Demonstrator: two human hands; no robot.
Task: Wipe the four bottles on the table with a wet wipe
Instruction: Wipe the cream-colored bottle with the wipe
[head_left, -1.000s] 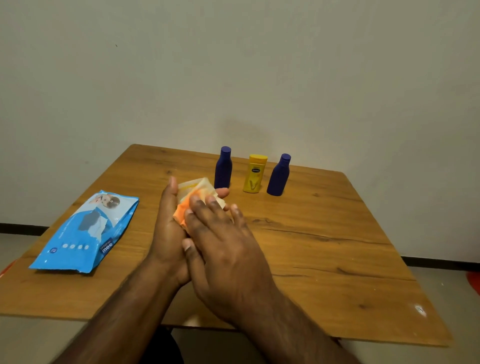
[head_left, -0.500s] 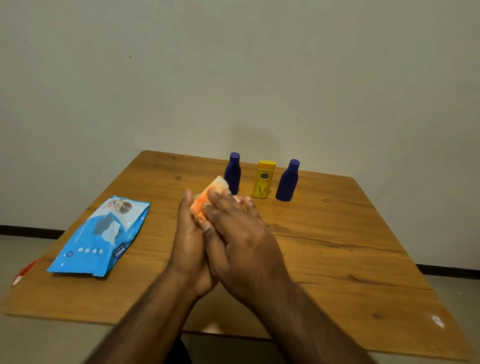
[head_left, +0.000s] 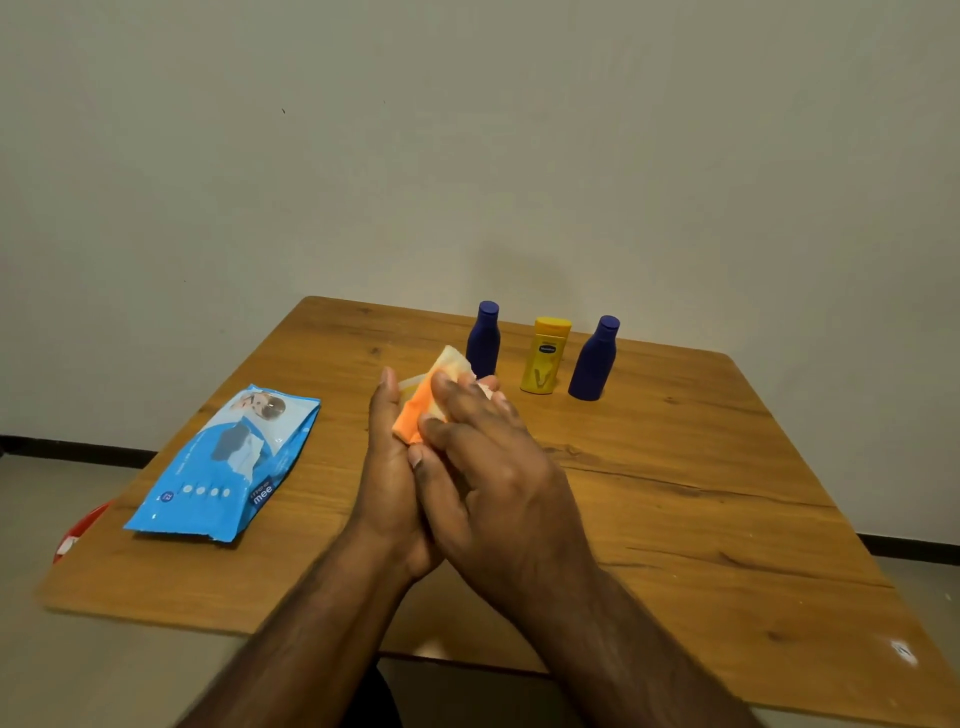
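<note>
Above the middle of the wooden table (head_left: 701, 493), my left hand (head_left: 387, 467) holds an orange bottle (head_left: 410, 423) between its straight fingers and thumb. My right hand (head_left: 493, 467) lies across the bottle, its fingers curled over a pale wet wipe (head_left: 453, 362) wrapped round the bottle's upper part. Most of the bottle is hidden by both hands. Three more bottles stand upright in a row at the far edge: a dark blue bottle (head_left: 483, 343), a yellow bottle (head_left: 545, 358) and a second dark blue bottle (head_left: 595, 364).
A blue pack of wet wipes (head_left: 228, 467) lies flat on the table's left side. A red object (head_left: 83, 530) shows on the floor past the table's left edge. A plain wall stands close behind the table.
My right hand has slid up along the orange bottle with the wipe, covering more of it. The left hand keeps its hold. The view has shifted slightly left.
</note>
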